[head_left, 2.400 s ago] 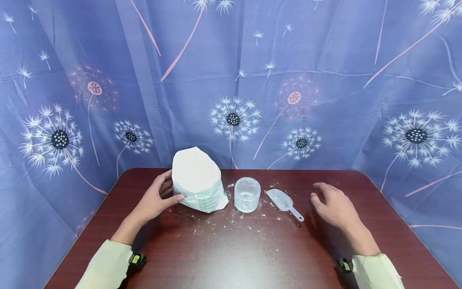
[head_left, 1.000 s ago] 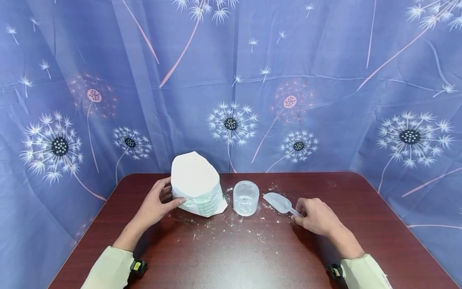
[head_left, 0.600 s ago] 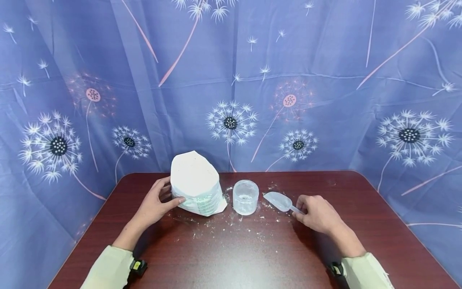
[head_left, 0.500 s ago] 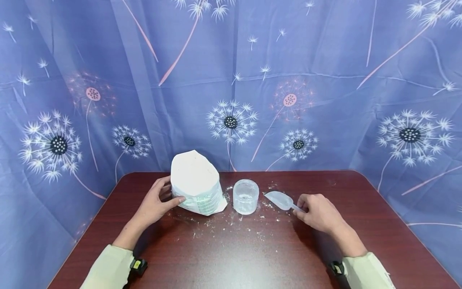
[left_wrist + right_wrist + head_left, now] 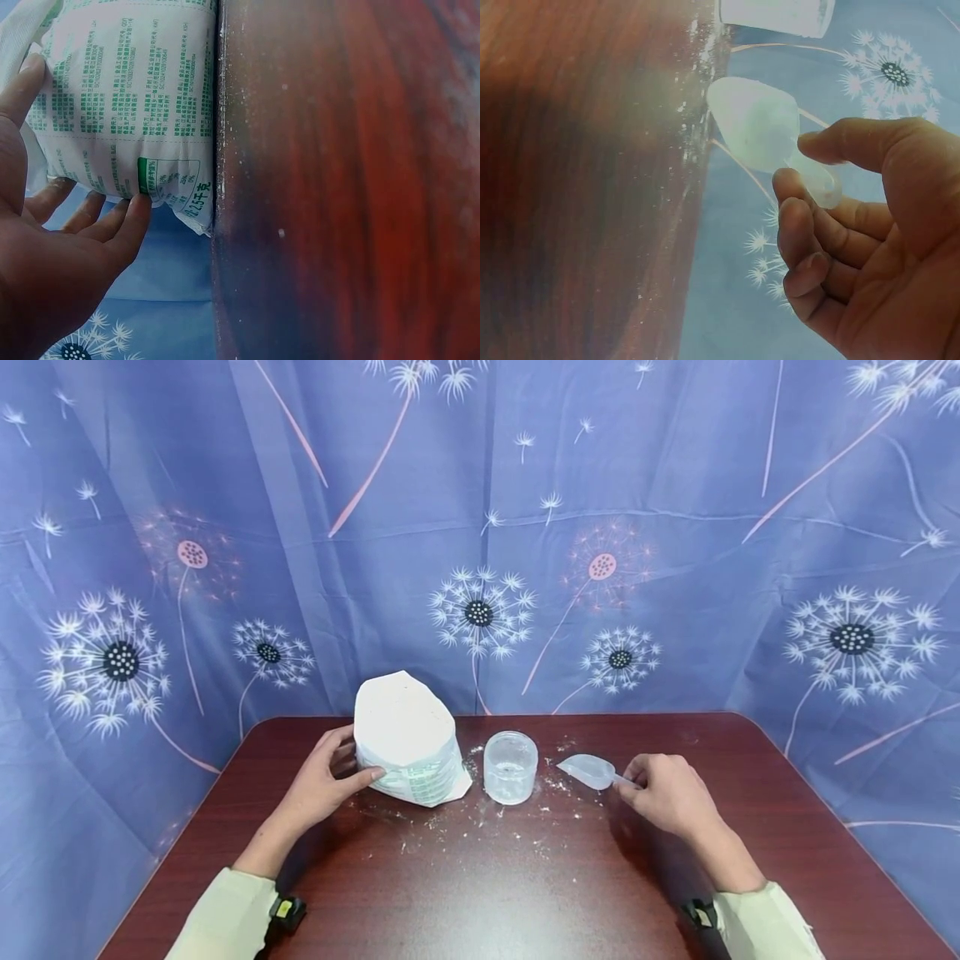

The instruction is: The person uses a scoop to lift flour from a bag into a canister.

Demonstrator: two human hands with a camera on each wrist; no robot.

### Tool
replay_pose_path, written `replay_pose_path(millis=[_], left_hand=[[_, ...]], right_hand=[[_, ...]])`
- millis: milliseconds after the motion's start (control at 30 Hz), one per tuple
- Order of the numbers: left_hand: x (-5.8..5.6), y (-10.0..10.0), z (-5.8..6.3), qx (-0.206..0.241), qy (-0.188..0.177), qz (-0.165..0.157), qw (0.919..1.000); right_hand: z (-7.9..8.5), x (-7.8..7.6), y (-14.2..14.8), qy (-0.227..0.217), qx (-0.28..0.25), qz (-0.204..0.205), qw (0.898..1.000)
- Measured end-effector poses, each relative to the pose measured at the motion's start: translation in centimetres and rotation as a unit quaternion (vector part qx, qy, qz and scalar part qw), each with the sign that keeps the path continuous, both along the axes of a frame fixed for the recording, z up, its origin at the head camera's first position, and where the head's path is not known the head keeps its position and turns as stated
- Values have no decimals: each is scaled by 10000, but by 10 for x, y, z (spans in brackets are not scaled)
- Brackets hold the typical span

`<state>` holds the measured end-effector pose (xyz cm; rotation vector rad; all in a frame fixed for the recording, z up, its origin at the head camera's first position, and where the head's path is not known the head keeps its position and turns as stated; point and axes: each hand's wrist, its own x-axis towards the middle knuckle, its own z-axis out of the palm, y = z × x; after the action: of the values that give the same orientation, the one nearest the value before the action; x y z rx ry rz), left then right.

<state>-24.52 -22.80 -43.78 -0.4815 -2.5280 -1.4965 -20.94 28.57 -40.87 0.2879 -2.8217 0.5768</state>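
In the head view a white flour bag [image 5: 405, 727] with green print stands at the back left of the table, its top open and pale inside. My left hand [image 5: 318, 781] holds its left side, thumb on the front and fingers round the back. The left wrist view shows this hand's fingertips [image 5: 139, 206] against the printed bag [image 5: 112, 97]. My right hand [image 5: 671, 793] pinches the handle of a translucent plastic scoop [image 5: 588, 771] between thumb and fingers. In the right wrist view the scoop [image 5: 757, 124] tilts, its bowl pointing away from the palm.
Between bag and scoop stands a clear round plastic tub [image 5: 511, 768], open at the top, with white traces inside. White powder is scattered on the dark red wooden table [image 5: 480, 877]. A blue dandelion-print curtain [image 5: 375, 568] hangs right behind the table's back edge.
My right hand has come in from the right, taken the scoop by its handle and shifted it slightly right and up. My left hand stays on the bag; bag and tub keep their places.
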Motion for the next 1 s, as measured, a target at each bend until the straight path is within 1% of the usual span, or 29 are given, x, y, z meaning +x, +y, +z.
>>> replay_pose_path(millis=[133,267,333,533,667,800,1000], left_hand=[[-1,-1,0,-39,22,19,10000],[-3,-1,-1,-31,23,11,10000],[-3,-1,-1,-17,40,-14,10000],[-2,-1,-2,-33,121,-42,9999],[-2,-1,-1,-14,10,-31,10000],[-2,-2,-1,-18,-82,8,10000],[-2,-2,-2,-13,-48,-30,10000]], right_hand=[[6,0,1,179,-193,-98,9996],[13,2,0,162,-283,-104,9994],[17,4,-1,187,-305,-116,9993],[29,12,-1,453,-318,-206,9983],[38,17,-1,606,-442,-277,9968],[47,20,-1,784,-547,-170,9953],[58,26,-3,1004,-626,-50,9930]])
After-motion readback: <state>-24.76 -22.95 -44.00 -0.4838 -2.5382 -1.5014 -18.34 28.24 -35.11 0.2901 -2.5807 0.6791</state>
